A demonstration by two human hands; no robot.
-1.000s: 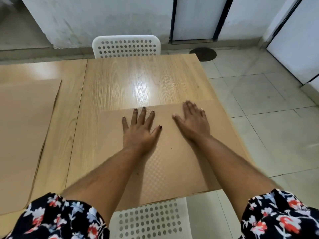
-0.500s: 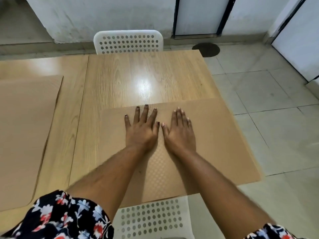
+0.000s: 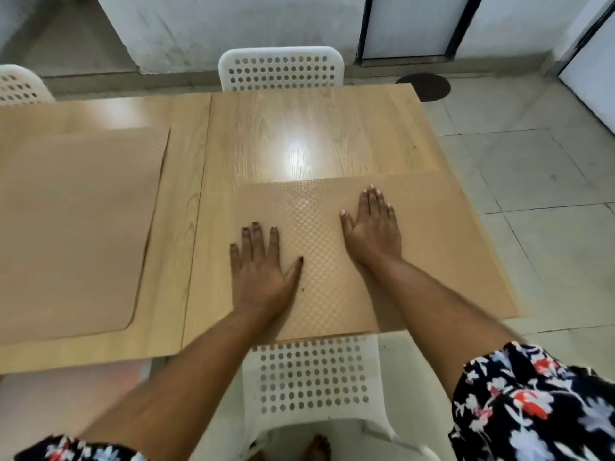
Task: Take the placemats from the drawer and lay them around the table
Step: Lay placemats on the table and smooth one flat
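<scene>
A tan textured placemat (image 3: pixel 442 247) lies flat on the near right part of the wooden table (image 3: pixel 299 134); its right side hangs past the table's right edge. My left hand (image 3: pixel 261 264) presses flat on the mat's left edge, fingers spread. My right hand (image 3: pixel 372 231) lies flat near the mat's middle, palm down. Neither hand grips anything. On the left part of the table lies a second tan placemat (image 3: pixel 76 227), flat and apart from both hands.
A white perforated chair (image 3: pixel 312 380) stands right in front of me, tucked under the table's near edge. Another white chair (image 3: pixel 281 69) faces me across the table, and a third (image 3: pixel 18 86) shows at the far left. Tiled floor (image 3: pixel 532 161) lies to the right.
My hands, side by side at the mat's middle half a second ago, have slid apart: the left toward the mat's left edge and nearer me, the right to the right.
</scene>
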